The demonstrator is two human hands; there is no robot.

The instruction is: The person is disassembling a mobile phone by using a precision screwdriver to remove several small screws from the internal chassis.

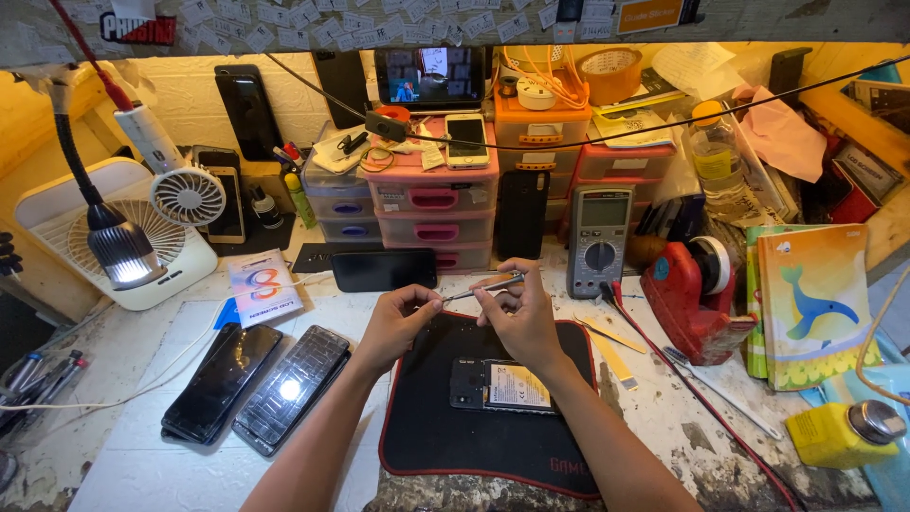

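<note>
Both hands are raised at the centre of the frame: the right hand [521, 308] is pinched shut on a slim metal tool [482, 287], and the left hand [398, 322] is closed on the tool's left tip. Just below them, an opened phone [500, 385] with its battery exposed is laid on a black mat [445, 431]. Behind, upper centre, pink stacked drawers [434, 201] are kept shut, contents unseen; a white phone [465, 140] is rested on top. Orange drawers [540, 133] beside them are topped with a tape roll [607, 71].
</note>
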